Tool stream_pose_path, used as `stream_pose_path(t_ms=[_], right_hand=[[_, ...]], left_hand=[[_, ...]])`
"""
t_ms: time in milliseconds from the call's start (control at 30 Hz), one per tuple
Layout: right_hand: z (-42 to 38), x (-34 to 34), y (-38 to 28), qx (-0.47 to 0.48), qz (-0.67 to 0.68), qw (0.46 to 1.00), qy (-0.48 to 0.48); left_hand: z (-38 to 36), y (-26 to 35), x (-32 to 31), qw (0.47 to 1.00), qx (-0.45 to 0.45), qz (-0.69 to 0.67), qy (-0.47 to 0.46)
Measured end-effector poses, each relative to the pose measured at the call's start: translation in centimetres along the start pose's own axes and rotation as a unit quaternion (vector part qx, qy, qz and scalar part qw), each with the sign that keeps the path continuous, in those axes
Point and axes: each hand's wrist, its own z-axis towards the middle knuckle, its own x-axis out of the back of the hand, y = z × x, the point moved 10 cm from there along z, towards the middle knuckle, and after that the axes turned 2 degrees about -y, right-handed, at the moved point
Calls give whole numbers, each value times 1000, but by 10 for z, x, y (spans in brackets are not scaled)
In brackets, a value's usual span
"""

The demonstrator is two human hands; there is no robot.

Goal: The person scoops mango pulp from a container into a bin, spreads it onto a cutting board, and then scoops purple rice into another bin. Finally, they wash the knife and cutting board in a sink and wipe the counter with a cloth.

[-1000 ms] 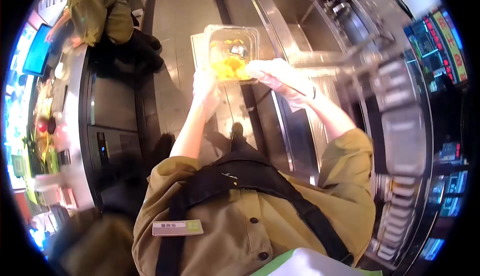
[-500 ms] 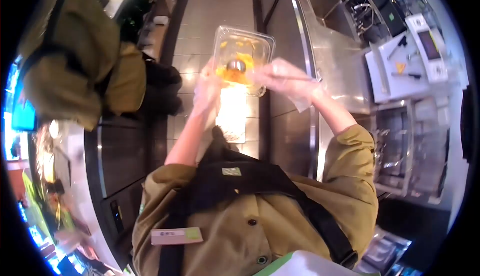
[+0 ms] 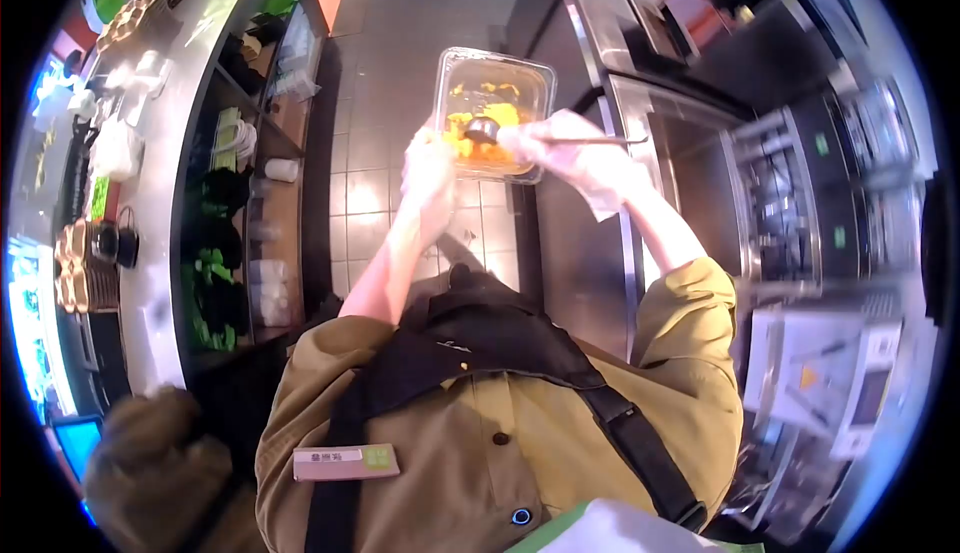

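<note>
A clear plastic container (image 3: 545,83) with orange-yellow food (image 3: 500,115) in it is held out in front of my chest. My left hand (image 3: 430,168), in a thin clear glove, grips the container at its left near side. Gloved too, my right hand (image 3: 575,158) is closed round the dark handle of a spoon (image 3: 482,131). The spoon's round bowl rests in or just over the food. Its handle sticks out to the right past my fingers. Part of the container's right near corner lies behind my right hand.
Shelves (image 3: 270,203) with cups and cloths stand along the left, under a long counter (image 3: 150,283). A co-worker (image 3: 160,463) is at the lower left. Steel units (image 3: 700,153) line the right, with a white scale (image 3: 865,383) lower right. Tiled floor (image 3: 390,83) runs between.
The aisle has shifted around me, and the co-worker now shows at the lower left instead of the upper left. The scale sits lower at right. Both hands still hold the container and spoon.
</note>
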Motion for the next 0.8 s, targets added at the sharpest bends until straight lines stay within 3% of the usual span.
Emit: stream_pose_path(t_ms=[100,167,233,300,333,367,400,467,500,567,633,733,800], right_hand=[[107,67,-49,37,13,999,31],[204,71,-60,25,-18,995,-96],[310,99,-70,97,-77,989,-80],[408,149,-87,103,-101,987,-69],[432,182,-95,122,-48,991,-23],[468,216,-120,198,-53,979,-15],[503,252,-131,214,-104,971,15],[565,321,-137,139,-71,984,84],[590,359,-134,61,11,990,125],[649,442,-117,61,43,975,211],[696,524,-80,37,58,952,297],[751,648,-31,27,71,909,409],[774,699,-21,16,90,906,413]], left_hand=[[85,82,20,996,-37,-68,38],[179,101,33,993,-35,-104,41],[261,133,48,996,-43,-65,48],[342,171,59,996,-33,-47,71],[374,181,55,997,-15,-20,72],[423,207,45,998,-10,-8,66],[457,234,28,997,-55,13,60],[525,263,-20,999,25,-16,16],[563,278,-44,999,42,-15,-1],[673,287,-77,989,-71,93,-95],[740,315,-131,944,-185,236,-137],[818,366,-212,799,-359,465,-130],[873,381,-238,856,-330,365,-157]])
